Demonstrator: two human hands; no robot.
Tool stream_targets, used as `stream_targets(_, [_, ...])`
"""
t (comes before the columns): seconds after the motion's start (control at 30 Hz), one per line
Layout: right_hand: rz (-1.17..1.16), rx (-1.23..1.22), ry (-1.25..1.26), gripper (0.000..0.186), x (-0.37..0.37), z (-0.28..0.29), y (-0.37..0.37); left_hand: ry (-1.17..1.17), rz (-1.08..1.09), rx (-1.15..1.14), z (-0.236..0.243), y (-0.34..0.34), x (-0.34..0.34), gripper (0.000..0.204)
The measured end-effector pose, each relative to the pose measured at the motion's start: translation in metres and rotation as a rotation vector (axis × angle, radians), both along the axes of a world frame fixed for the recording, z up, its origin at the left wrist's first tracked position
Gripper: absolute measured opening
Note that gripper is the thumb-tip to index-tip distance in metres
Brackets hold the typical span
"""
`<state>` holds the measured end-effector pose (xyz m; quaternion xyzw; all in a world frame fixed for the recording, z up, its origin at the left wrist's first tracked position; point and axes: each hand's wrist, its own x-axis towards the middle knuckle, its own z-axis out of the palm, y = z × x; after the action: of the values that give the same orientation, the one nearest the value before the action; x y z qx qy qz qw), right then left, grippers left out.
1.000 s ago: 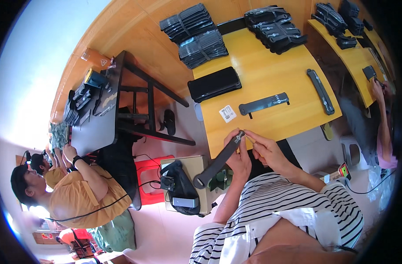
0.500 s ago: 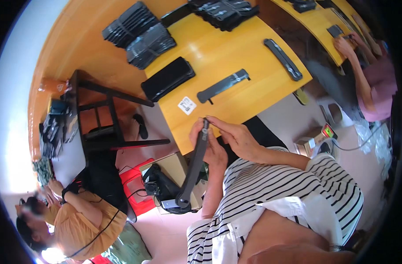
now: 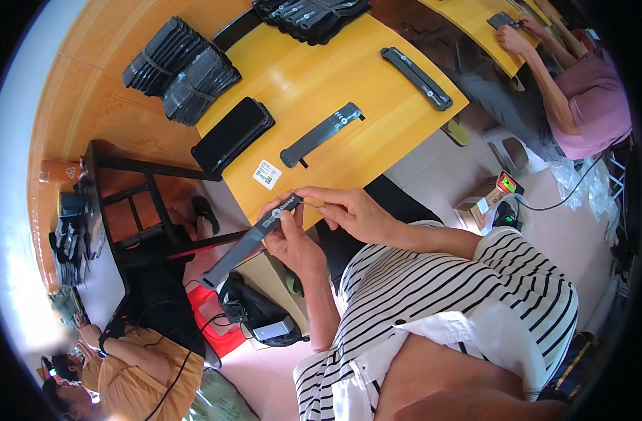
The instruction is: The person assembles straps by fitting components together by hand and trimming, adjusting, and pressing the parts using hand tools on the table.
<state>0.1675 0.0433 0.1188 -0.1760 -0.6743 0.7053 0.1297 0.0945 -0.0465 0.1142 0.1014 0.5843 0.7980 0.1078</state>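
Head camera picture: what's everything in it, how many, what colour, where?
Held strip: 1, grey, left of centre
Thin rod: 1, colour unclear, centre
Tables: at least 2, yellow, upper half
Loose strips: 2, dark, nearer table
Bundles: at least 3, black, top
Label: 1, white, nearer table
Block: 1, black, near label
Bag: 1, black, lower left
Cartons: 2, brown, lower left, right
Red stool: 1, red, lower left
Desk: 1, black, left
People: at least 3, orange or pink tops, edges
Left hand: 1, bare, centre
Right hand: 1, bare, centre
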Motion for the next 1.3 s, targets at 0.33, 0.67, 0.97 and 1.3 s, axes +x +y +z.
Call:
stream_targets(0.33, [-0.159, 0.441, 0.157, 0.045, -0.009, -0.020, -0.010, 0.413, 0.080, -0.167, -0.018, 0.006, 0.004, 0.018])
stream_targets(0.67, [-0.055, 0.114, 0.124, 0.036, -0.005, -0.016, 0.002, 0.280, -0.027, -0.150, -0.011, -0.004, -0.004, 0.020])
stream_targets(0.97, [0.072, 0.304, 0.132, 0.031, 0.002, -0.006, 0.028, -0.217, -0.320, 0.129, 0.000, -0.019, -0.021, 0.018])
stream_targets(1.3, [0.175, 0.370, 0.068, 0.031, 0.010, 0.006, 0.035, -0.452, -0.522, 0.182, -0.009, -0.029, -0.034, 0.023])
